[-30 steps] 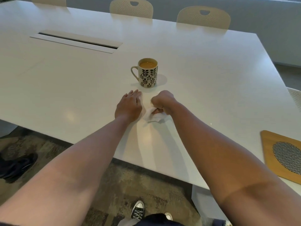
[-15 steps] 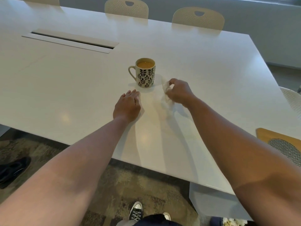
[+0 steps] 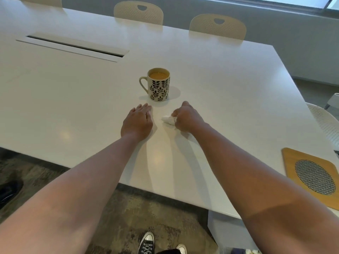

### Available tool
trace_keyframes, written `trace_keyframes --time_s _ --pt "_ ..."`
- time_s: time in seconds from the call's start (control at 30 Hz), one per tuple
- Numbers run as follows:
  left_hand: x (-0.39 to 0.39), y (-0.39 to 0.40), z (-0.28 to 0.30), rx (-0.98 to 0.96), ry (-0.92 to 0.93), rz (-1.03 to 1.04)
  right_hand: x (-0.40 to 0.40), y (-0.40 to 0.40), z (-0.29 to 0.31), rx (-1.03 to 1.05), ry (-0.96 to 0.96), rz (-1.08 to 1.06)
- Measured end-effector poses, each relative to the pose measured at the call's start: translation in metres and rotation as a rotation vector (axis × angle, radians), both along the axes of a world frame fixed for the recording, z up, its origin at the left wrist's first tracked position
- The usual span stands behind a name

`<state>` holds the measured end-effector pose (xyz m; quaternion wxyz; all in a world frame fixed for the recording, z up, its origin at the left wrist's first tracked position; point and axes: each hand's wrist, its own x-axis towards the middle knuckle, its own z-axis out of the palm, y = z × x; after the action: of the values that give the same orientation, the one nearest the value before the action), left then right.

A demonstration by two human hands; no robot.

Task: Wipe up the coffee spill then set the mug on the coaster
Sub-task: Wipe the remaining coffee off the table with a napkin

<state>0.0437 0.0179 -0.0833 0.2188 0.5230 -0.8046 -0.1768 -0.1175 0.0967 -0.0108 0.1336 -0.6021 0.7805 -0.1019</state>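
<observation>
Spill cleanup at the desk

The right hand (image 3: pixel 187 117) grips a crumpled tissue (image 3: pixel 167 119) against the desk (image 3: pixel 73 92), apparently blotting coffee near the full mug (image 3: pixel 158 84). The left hand (image 3: pixel 137 121) rests flat, bracing. The coaster (image 3: pixel 311 174) waits well apart, right.

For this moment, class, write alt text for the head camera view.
A right hand presses a crumpled white tissue on a white table while the left hand rests flat beside it. Beyond stands a leaf-patterned mug of coffee; a wooden coaster lies far right.
</observation>
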Motion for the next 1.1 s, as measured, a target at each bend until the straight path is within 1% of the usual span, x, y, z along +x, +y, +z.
trace_keyframes --time_s 0.1,0.17,0.27,0.37,0.47,0.6,0.87,1.0,1.1 --pt "0.000 0.000 0.001 -0.004 -0.005 -0.005 0.014 -0.004 -0.003 -0.024 -0.043 0.105" --pt "0.000 0.000 0.001 -0.006 -0.009 -0.009 0.020 -0.007 -0.001 0.017 -0.060 0.169" --pt "0.000 0.001 0.002 -0.006 -0.013 -0.004 0.021 -0.008 0.006 0.131 -0.076 0.238" --pt "0.000 0.001 0.002 -0.010 -0.017 -0.005 0.020 -0.003 0.014 0.247 -0.018 0.327" --pt "0.000 0.002 0.003 -0.007 -0.012 -0.007 0.017 0.002 0.022 0.381 0.005 0.343" --pt "0.001 0.003 0.002 0.012 -0.006 0.005 0.002 0.012 0.032 0.464 0.107 0.253" --pt "0.001 0.004 0.003 0.022 -0.017 0.013 -0.055 0.051 0.041 0.409 0.235 0.052" --pt "0.001 0.005 0.004 0.023 -0.020 0.007 -0.068 0.073 0.043 0.531 0.358 -0.008" --pt "0.002 0.006 0.005 0.022 -0.020 0.010 -0.067 0.082 0.044 0.600 0.388 -0.052"
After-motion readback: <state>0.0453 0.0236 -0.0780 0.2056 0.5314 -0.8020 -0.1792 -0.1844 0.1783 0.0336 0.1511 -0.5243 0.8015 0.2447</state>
